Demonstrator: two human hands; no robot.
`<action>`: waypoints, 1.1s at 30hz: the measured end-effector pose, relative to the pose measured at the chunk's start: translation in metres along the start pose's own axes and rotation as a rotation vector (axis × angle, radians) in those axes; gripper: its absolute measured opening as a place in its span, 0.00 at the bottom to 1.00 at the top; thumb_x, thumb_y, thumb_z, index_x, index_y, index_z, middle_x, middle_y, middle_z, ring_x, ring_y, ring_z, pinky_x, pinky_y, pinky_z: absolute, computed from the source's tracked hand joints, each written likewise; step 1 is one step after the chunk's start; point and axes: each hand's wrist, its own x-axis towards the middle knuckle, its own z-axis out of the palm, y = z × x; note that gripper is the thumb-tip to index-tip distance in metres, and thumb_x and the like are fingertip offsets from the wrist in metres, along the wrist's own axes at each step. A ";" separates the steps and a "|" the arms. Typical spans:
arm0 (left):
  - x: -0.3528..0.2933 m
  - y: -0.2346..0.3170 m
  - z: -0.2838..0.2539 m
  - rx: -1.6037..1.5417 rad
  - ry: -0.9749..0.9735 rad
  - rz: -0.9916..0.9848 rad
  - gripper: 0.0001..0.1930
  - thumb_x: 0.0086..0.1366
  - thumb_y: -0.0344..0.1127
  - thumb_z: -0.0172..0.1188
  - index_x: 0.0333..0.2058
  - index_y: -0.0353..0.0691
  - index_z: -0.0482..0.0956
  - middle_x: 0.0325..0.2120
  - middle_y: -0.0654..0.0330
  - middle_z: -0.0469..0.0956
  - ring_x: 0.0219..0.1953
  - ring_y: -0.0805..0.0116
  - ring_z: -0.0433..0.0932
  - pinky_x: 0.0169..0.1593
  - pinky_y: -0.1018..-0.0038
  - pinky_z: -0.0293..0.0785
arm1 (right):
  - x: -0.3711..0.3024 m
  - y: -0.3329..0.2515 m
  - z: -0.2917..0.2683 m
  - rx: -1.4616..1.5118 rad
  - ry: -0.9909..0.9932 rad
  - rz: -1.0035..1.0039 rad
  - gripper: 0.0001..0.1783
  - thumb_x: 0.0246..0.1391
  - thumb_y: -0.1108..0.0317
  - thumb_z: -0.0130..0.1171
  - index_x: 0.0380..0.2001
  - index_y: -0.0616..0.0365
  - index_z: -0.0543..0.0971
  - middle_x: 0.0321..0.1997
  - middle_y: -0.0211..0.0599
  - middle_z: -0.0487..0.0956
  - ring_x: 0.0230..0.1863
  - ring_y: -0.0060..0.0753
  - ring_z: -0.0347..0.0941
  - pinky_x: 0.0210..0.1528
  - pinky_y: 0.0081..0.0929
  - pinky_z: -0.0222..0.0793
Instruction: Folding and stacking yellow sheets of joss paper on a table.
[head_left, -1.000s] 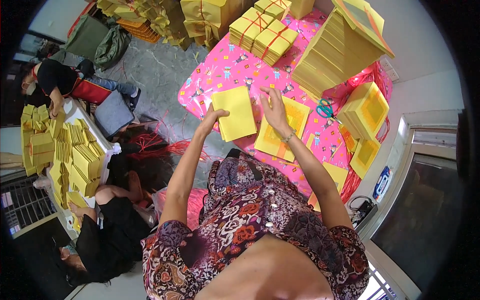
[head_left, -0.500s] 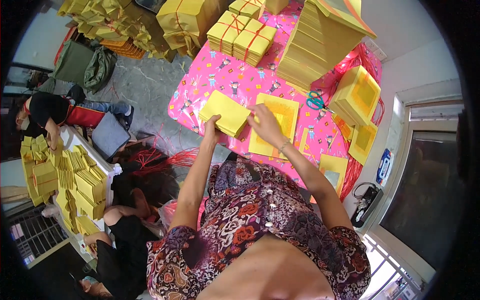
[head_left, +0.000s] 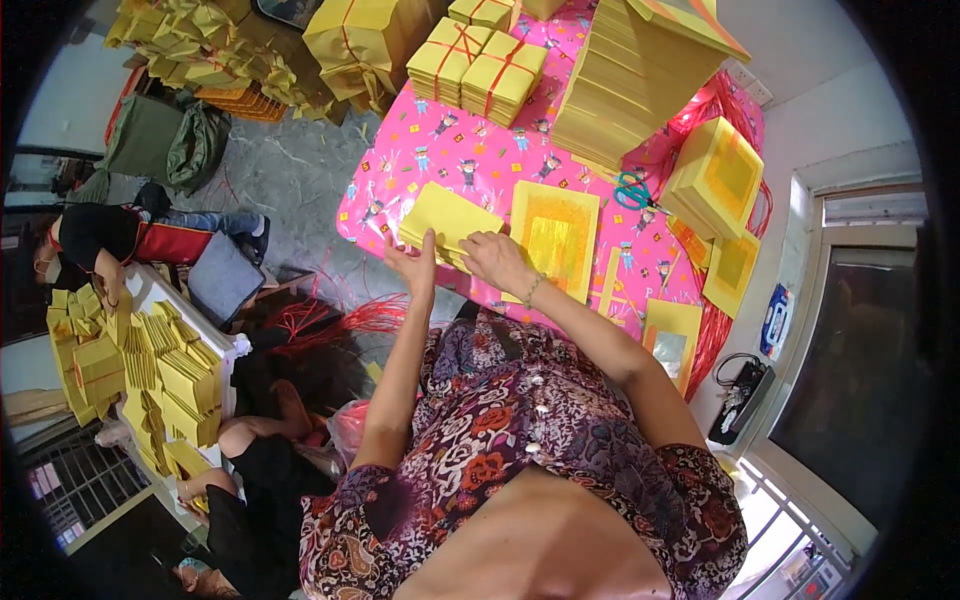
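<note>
In the head view, taking the top of the picture as 12 o'clock, a fanned stack of yellow paper [head_left: 450, 208] sits at the near edge of a table under a pink printed tablecloth [head_left: 385, 165]. The person's left hand [head_left: 410, 264] is at the stack's 7 o'clock, one digit upright against the near edge and the others spread apart to its left. The right hand [head_left: 492, 260] is at 4 o'clock, fingers bent over the near right corner; whether it pinches any sheets cannot be told, as its thumb is hidden.

At 3 o'clock from the stack, just beside the right hand, lies an orange-printed yellow sheet [head_left: 522, 205], with teal-handled scissors [head_left: 632, 190] farther along and a block of printed paper [head_left: 690, 185] beyond them. Tied yellow bundles [head_left: 502, 82] stand at 1 o'clock, a tall paper pile [head_left: 605, 110] at 2, and a yellow sheet with a silvery patch [head_left: 682, 318] lies at 4.

Well apart, at 8 o'clock, red strips [head_left: 330, 318] trail over the floor near a white side table [head_left: 228, 385] loaded with folded yellow paper [head_left: 188, 380]. Two co-workers in black tops are beside it, one at 9 o'clock [head_left: 100, 232], the other at 7 [head_left: 275, 475].
</note>
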 end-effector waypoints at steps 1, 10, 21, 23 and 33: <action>0.001 0.019 -0.010 -0.001 -0.010 -0.001 0.38 0.56 0.40 0.70 0.60 0.30 0.61 0.33 0.60 0.75 0.31 0.70 0.74 0.38 0.72 0.72 | -0.002 0.003 0.004 -0.042 0.028 -0.008 0.14 0.53 0.62 0.61 0.40 0.58 0.80 0.36 0.39 0.79 0.39 0.42 0.77 0.42 0.38 0.74; 0.014 0.033 -0.019 0.074 -0.136 0.381 0.39 0.52 0.34 0.67 0.61 0.33 0.60 0.42 0.47 0.69 0.45 0.54 0.70 0.47 0.60 0.69 | 0.001 -0.007 0.012 -0.162 0.068 -0.027 0.11 0.51 0.62 0.62 0.35 0.56 0.79 0.34 0.37 0.77 0.38 0.39 0.76 0.40 0.36 0.74; 0.010 0.047 -0.030 0.292 -0.363 0.516 0.14 0.57 0.35 0.60 0.43 0.49 0.82 0.41 0.52 0.74 0.46 0.47 0.70 0.47 0.52 0.66 | -0.018 -0.015 -0.006 -0.062 0.049 0.069 0.25 0.58 0.55 0.58 0.54 0.59 0.74 0.54 0.48 0.73 0.56 0.47 0.68 0.56 0.40 0.66; 0.015 0.060 -0.033 0.295 -0.418 0.476 0.11 0.58 0.37 0.59 0.41 0.49 0.83 0.42 0.53 0.75 0.46 0.47 0.70 0.48 0.52 0.65 | -0.021 -0.011 -0.021 0.006 0.173 0.027 0.25 0.58 0.56 0.58 0.54 0.59 0.73 0.54 0.48 0.72 0.56 0.48 0.68 0.57 0.42 0.66; 0.027 0.092 -0.039 0.263 -0.413 0.577 0.13 0.58 0.38 0.60 0.43 0.47 0.81 0.40 0.52 0.74 0.45 0.50 0.69 0.50 0.54 0.63 | -0.069 0.042 -0.104 0.227 0.406 0.351 0.19 0.63 0.58 0.54 0.53 0.56 0.74 0.51 0.44 0.72 0.54 0.49 0.70 0.56 0.41 0.67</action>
